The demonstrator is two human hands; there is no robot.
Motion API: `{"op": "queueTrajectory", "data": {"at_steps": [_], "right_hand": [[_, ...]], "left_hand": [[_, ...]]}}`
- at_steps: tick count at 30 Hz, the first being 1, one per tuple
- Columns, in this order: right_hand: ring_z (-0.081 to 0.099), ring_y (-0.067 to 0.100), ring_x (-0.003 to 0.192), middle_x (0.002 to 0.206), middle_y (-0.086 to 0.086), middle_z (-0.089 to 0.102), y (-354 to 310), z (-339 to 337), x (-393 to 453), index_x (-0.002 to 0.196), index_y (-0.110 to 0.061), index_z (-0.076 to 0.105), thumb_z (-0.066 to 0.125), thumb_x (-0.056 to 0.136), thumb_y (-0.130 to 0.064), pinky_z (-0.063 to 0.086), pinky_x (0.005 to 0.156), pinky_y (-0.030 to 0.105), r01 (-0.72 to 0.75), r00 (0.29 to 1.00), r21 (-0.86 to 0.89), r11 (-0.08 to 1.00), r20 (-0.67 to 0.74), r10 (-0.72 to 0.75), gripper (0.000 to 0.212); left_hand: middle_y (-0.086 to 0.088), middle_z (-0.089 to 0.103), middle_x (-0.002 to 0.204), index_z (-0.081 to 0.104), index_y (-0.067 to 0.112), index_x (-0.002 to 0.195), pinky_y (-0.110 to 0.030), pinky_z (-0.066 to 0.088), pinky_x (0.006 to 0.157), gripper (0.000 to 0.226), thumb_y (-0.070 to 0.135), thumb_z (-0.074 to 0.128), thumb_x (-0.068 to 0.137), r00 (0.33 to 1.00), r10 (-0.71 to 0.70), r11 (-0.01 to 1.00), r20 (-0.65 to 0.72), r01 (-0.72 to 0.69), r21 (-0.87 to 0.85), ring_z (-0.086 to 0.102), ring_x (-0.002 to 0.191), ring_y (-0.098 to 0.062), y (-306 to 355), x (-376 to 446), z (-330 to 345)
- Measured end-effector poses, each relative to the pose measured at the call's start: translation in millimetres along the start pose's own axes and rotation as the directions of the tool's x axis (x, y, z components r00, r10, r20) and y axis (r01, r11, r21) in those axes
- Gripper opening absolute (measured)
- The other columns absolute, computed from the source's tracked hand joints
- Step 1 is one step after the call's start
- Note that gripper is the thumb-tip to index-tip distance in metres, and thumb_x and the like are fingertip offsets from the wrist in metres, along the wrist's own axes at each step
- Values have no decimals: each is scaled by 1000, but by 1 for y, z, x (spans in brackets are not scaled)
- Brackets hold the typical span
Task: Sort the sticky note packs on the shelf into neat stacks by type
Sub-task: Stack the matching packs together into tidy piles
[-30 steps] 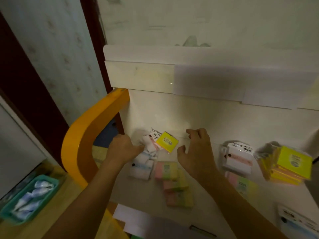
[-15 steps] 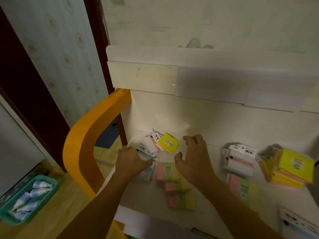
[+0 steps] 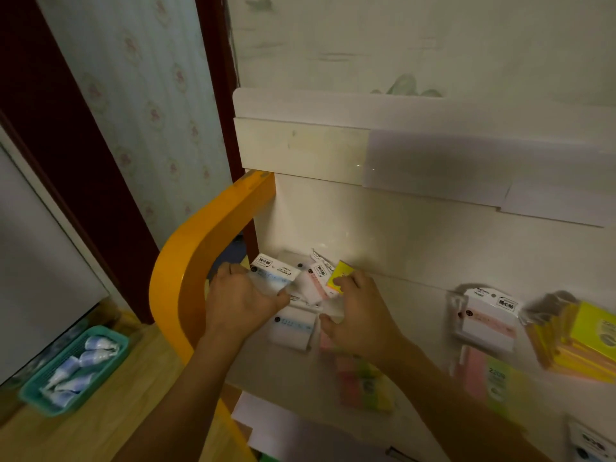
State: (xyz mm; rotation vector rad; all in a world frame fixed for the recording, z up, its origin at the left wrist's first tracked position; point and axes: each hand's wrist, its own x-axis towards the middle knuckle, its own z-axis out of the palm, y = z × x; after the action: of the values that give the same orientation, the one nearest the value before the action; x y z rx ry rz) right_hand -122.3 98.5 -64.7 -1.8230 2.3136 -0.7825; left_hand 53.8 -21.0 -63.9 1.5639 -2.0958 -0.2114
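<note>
At the shelf's [image 3: 416, 261] back left corner, the left hand [image 3: 240, 305] grips a white blue-striped sticky note pack [image 3: 275, 273] lifted above a matching pack [image 3: 293, 328]. The right hand [image 3: 360, 318], fingers curled, touches a small yellow pack [image 3: 338, 278]. Sorted yellow packs [image 3: 580, 341] sit stacked far right.

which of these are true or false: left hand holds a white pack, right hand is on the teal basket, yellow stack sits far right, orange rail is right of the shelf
1. The left hand holds a white blue-striped sticky note pack. True.
2. The right hand rests on the teal plastic basket. False: it touches the small yellow sticky note pack on the shelf.
3. The stack of yellow sticky note packs sits at the far right. True.
4. The curved orange rail is right of the white shelf. False: left.
</note>
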Motion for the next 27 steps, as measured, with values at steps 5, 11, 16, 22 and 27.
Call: {"op": "queueTrajectory", "data": {"at_steps": [5, 11, 16, 22, 27], "right_hand": [[44, 21, 112, 120, 2, 48, -1, 21, 12, 129, -14, 52, 71, 62, -62, 43, 93, 35, 64, 962, -95, 993, 269, -36, 85], [46, 18, 95, 109, 2, 51, -1, 38, 24, 115, -15, 57, 69, 52, -74, 45, 80, 33, 101, 936, -149, 984, 350, -43, 87], [46, 22, 108, 120, 5, 50, -5, 47, 28, 126, -14, 55, 71, 51, -74, 45, 89, 35, 117, 918, -150, 982, 394, -49, 98], [50, 22, 102, 116, 7, 52, -11, 54, 29, 120, -14, 61, 68, 46, -74, 49, 87, 35, 74, 923, -160, 984, 385, -7, 95], [49, 20, 103, 119, 3, 50, -14, 54, 26, 121, -16, 60, 69, 40, -70, 50, 87, 34, 48, 929, -115, 992, 369, -2, 98]], "left_hand": [[-5, 56, 112, 57, 7, 119, -31, 44, 85, 89, 68, 75, 58, 998, -25, 995, -58, 20, -97, 50, 108, -20, -5, -16, 0], [-6, 52, 122, 49, 8, 132, -23, 36, 86, 93, 65, 78, 64, 997, -63, 994, -53, 57, -93, 44, 116, -19, -3, -34, 2], [-8, 55, 122, 52, 7, 131, -25, 40, 86, 93, 69, 75, 66, 996, -81, 994, -48, 76, -83, 48, 115, -21, -5, -39, 5], [-9, 55, 121, 53, 6, 129, -24, 33, 83, 89, 63, 77, 66, 994, -78, 992, -75, 70, -104, 45, 115, -22, -3, -36, 7], [-9, 55, 120, 53, 4, 128, -27, 40, 82, 89, 59, 81, 64, 994, -81, 983, -79, 66, -171, 45, 116, -23, 2, -33, 5]]}}
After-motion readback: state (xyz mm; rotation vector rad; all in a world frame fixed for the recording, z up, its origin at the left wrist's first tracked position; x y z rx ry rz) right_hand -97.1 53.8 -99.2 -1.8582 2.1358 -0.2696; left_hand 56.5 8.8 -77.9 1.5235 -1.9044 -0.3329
